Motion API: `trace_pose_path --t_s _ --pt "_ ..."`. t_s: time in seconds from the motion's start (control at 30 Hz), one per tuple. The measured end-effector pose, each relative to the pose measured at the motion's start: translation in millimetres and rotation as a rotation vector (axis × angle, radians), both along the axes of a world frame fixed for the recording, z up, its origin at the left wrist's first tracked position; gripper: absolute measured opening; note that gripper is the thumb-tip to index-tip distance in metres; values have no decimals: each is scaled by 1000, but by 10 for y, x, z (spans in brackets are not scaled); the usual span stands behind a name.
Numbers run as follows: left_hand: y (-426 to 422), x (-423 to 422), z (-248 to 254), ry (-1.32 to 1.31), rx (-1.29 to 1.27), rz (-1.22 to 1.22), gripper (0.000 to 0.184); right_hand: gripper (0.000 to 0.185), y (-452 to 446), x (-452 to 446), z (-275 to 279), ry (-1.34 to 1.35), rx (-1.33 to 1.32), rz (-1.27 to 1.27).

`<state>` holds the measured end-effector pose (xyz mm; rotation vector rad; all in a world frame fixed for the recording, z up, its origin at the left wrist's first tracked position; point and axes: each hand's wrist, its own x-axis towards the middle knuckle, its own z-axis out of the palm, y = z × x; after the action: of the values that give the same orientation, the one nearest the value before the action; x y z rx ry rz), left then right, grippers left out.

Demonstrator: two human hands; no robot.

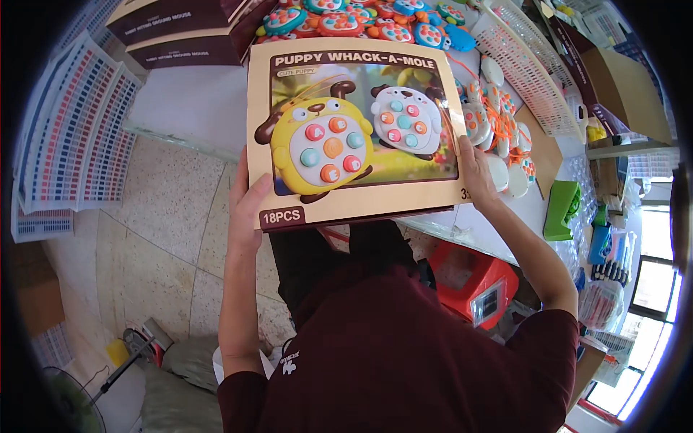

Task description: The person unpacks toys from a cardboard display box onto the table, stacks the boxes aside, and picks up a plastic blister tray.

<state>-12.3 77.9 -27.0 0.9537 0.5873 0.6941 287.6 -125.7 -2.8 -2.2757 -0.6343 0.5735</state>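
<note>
Between my two hands is a large cardboard box [361, 195] printed "PUPPY WHACK-A-MOLE" and "18PCS", with a yellow and a white puppy toy pictured on its face. My left hand [247, 195] grips its left edge near the lower corner, thumb over the front. On the right edge, my right hand [476, 173] holds the box with the fingers partly hidden behind it. The box is tilted toward me, above the near edge of the table [184, 108]. Whatever is inside it cannot be seen.
Colourful button toys [339, 23] lie piled at the back. White toys with orange cords [498, 123] are right of the box, near a cream plastic basket [530, 68]. Dark boxes [180, 54] are stacked back left. A green holder [563, 209] and a red stool [473, 285] are at right.
</note>
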Motion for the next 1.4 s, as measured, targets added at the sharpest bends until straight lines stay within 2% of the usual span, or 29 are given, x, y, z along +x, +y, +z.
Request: trace_pose_path --t_s 0.13,0.27,0.43,0.57,0.63,0.7,0.8,0.9,1.1,1.2,1.4 --pt "-20 9 40 10 -16 -2 68 59 -9 42 -21 103 13 -39" --pt "-25 31 72 14 17 23 68 57 -23 40 -68 13 118 3" --pt "-27 4 8 34 33 53 67 56 5 -21 24 158 155 -5" --pt "-17 -2 -9 31 35 49 67 56 -19 13 -16 52 121 27" --pt "-28 -7 -7 34 33 48 68 51 -22 -46 15 89 157 -5" --pt "-19 -4 -2 38 56 53 69 50 4 -60 41 -29 185 29" --pt "-20 -2 -12 48 25 71 70 47 -26 28 -77 36 218 41" --pt "-12 -20 -63 63 69 93 72 45 -7 -52 28 91 221 18" --pt "-68 -71 8 107 153 174 60 43 6 -155 126 101 230 39" --pt "-114 -55 70 73 25 162 53 43 -28 -69 44 126 224 43" --pt "-106 -35 47 28 30 162 53 40 11 -148 172 87 201 36"
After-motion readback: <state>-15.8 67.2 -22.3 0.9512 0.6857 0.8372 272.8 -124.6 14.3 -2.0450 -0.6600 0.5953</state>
